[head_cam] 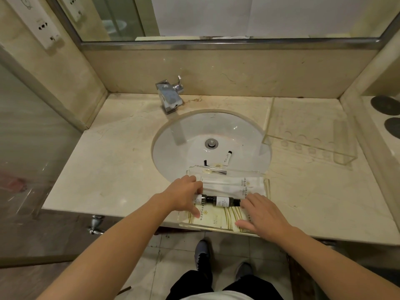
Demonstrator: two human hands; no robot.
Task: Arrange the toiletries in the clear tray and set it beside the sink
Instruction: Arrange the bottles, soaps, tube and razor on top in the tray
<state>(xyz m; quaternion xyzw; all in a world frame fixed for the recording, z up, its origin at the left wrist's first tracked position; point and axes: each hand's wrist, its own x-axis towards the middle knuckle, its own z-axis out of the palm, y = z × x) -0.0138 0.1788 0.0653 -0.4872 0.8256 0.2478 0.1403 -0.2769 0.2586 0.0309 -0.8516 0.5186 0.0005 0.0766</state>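
A clear tray (267, 187) lies at the counter's front edge, partly over the sink (171, 135). Inside it lie white packets (233, 185), a cream striped packet (218, 217) and two dark bottles end to end (223, 201). My left hand (184, 197) grips the left bottle at the tray's left side. My right hand (263, 215) rests flat on the right part of the tray, fingertips touching the right bottle's end and the striped packet. A small white tube (227, 158) and a dark comb-like item (205, 163) lie in the sink basin.
A chrome faucet (170, 96) stands behind the sink. A larger clear acrylic holder (309, 135) sits on the counter right of the sink. Two dark round discs (387, 113) lie on the far right ledge. A glass panel borders the left.
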